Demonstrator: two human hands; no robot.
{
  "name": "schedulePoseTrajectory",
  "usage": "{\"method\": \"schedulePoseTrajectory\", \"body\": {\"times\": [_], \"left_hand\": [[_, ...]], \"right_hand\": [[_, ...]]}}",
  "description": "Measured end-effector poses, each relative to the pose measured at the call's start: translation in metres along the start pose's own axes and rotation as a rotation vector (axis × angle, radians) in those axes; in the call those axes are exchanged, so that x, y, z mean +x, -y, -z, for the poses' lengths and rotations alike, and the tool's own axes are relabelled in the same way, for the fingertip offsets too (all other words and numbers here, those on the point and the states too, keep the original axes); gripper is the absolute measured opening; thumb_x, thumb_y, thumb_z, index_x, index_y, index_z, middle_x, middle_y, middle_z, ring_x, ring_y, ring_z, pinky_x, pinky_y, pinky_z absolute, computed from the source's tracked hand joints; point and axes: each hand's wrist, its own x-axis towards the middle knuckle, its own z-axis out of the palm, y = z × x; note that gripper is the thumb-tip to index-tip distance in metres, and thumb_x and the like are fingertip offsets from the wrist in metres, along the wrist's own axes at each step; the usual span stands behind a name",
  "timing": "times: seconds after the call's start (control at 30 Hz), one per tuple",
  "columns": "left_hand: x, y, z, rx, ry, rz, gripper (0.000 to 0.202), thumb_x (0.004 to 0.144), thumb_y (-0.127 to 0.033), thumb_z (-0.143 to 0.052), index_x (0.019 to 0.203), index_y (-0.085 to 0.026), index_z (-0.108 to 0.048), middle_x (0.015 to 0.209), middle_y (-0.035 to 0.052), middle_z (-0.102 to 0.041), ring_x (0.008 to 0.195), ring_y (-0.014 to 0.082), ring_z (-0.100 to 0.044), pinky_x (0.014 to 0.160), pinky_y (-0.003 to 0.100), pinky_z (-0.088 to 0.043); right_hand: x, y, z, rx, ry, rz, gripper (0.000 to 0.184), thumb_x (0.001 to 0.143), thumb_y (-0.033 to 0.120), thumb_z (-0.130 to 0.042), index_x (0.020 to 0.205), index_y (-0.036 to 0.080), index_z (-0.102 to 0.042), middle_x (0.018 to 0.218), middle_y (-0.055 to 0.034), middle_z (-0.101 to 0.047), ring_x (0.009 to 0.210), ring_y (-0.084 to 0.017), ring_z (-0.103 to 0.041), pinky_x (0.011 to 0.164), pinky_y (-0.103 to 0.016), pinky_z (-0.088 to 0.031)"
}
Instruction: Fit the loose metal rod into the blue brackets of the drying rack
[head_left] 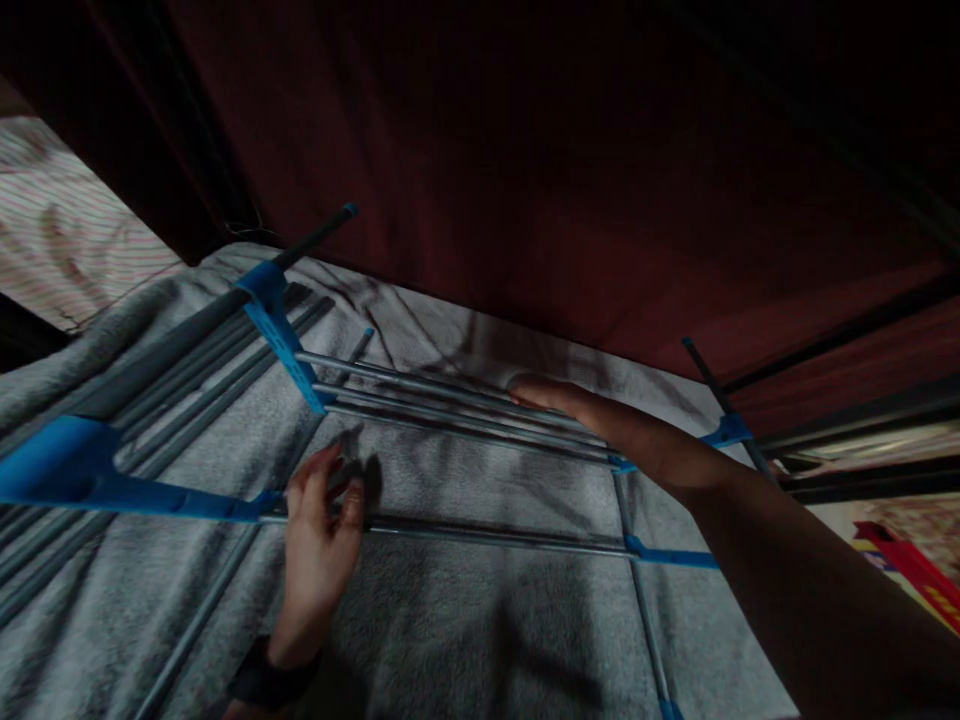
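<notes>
While the rack (480,537) rests on the blanket (465,625), the left hand (324,515) is at the near rail (555,545), its fingers half curled, a modest gap to the thumb, no object visible between. The right hand (553,394) reaches over the far rails (420,381); whether its fingers grip, I cannot tell. Soft cloth may give under the tubes, letting everything tilt; uneven pushing could twist a rail from its blue bracket (283,342).
</notes>
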Motion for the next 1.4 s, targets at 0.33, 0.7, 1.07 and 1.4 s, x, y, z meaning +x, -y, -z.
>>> {"method": "schedulePoseTrajectory", "body": {"times": [0.33, 0.7, 1.07, 1.4], "left_hand": [[-0.012, -0.005, 0.007, 0.062, 0.033, -0.032, 0.043, 0.097, -0.044, -0.056, 0.136, -0.028, -0.062, 0.145, 0.0124, -0.054, 0.134, 0.0319, -0.058, 0.110, 0.051, -0.056], [-0.044, -0.034, 0.016, -0.010, 0.025, -0.105, 0.036, 0.097, -0.039, -0.055, 0.127, -0.023, -0.068, 0.145, 0.0138, -0.055, 0.126, 0.0288, -0.063, 0.098, 0.043, -0.062], [-0.053, -0.111, 0.037, 0.130, -0.025, -0.514, 0.034, 0.100, -0.025, -0.051, 0.129, -0.027, -0.068, 0.141, 0.0102, -0.061, 0.134, 0.0280, -0.059, 0.119, 0.049, -0.047], [-0.013, -0.178, -0.009, 0.374, 0.100, -0.988, 0.056, 0.095, -0.012, -0.048, 0.149, -0.026, -0.056, 0.151, 0.0135, -0.057, 0.151, 0.0317, -0.042, 0.128, 0.061, -0.028]], "right_hand": [[0.002, 0.024, 0.069, -0.536, 0.202, 0.171, 0.035, 0.095, 0.009, -0.054, 0.127, 0.016, -0.068, 0.139, -0.0165, -0.068, 0.111, -0.022, -0.070, 0.095, -0.033, -0.049], [-0.115, 0.072, 0.151, -0.841, -0.270, 0.015, 0.039, 0.100, 0.016, -0.040, 0.131, 0.016, -0.064, 0.129, -0.0192, -0.063, 0.106, -0.030, -0.064, 0.092, -0.040, -0.046], [-0.204, 0.079, 0.119, -0.564, -0.497, 0.083, 0.039, 0.109, 0.034, -0.036, 0.122, 0.021, -0.070, 0.111, -0.0134, -0.064, 0.099, -0.028, -0.059, 0.093, -0.041, -0.045], [-0.217, 0.078, 0.089, -0.351, -0.487, 0.201, 0.032, 0.110, 0.031, -0.043, 0.126, 0.025, -0.070, 0.110, -0.0093, -0.065, 0.102, -0.025, -0.059, 0.092, -0.039, -0.047]]}}
